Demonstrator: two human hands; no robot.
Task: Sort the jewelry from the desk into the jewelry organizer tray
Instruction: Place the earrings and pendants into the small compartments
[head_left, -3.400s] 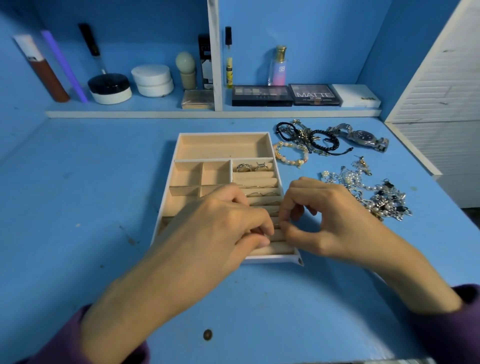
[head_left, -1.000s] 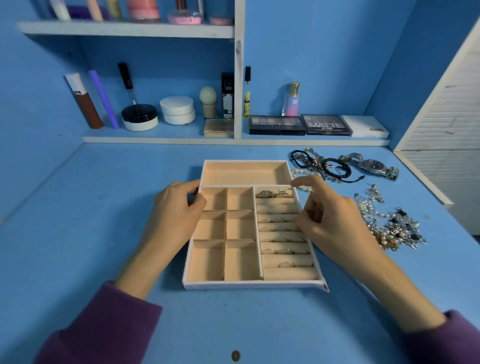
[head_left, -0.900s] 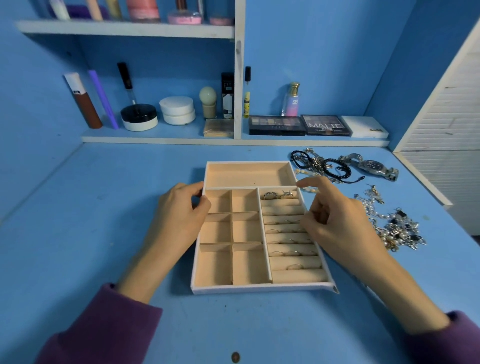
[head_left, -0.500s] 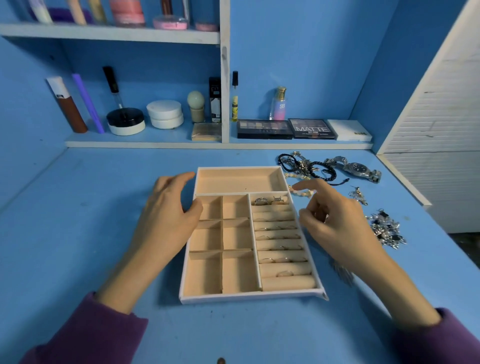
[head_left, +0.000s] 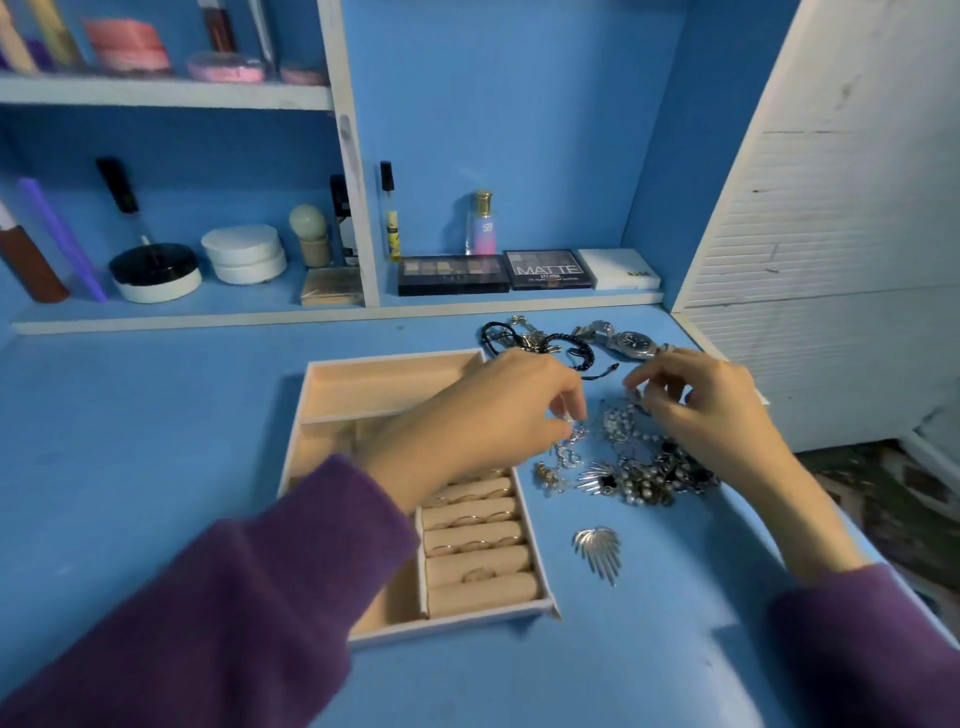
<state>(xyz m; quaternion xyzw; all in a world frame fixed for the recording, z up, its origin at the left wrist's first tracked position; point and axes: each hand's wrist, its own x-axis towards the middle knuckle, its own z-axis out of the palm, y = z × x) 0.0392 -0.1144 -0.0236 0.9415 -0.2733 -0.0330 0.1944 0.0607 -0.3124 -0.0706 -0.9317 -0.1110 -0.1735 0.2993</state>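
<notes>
the tray (head_left: 387, 357) is set on the blue desk (head_left: 156, 441), left of the loose jewelry, and much of its middle is covered by the left forearm in a purple sleeve (head_left: 234, 597), which is stretched across it from the near left. rings (head_left: 475, 545) are seen tucked between the padded rolls at its near right. the left hand (head_left: 498, 410) is held past the tray's right edge with fingers curled, and a thin silver chain (head_left: 566, 449) is pinched between thumb and fingertips at the left edge of a tangled pile of pearls and silver pieces (head_left: 641, 475). the right hand (head_left: 711, 410) is curled over the far side of that pile, fingertips drawn together; whether anything is gripped cannot be told. a silver fan-shaped piece (head_left: 597, 553) is laid apart, nearer than the pile. behind the hands, black bracelets (head_left: 519, 340) and a watch (head_left: 628, 343) are partly hidden by the knuckles. on the low shelf behind, two palettes (head_left: 452, 273), a small perfume bottle (head_left: 483, 223) and white jars (head_left: 244, 254) are lined up.
</notes>
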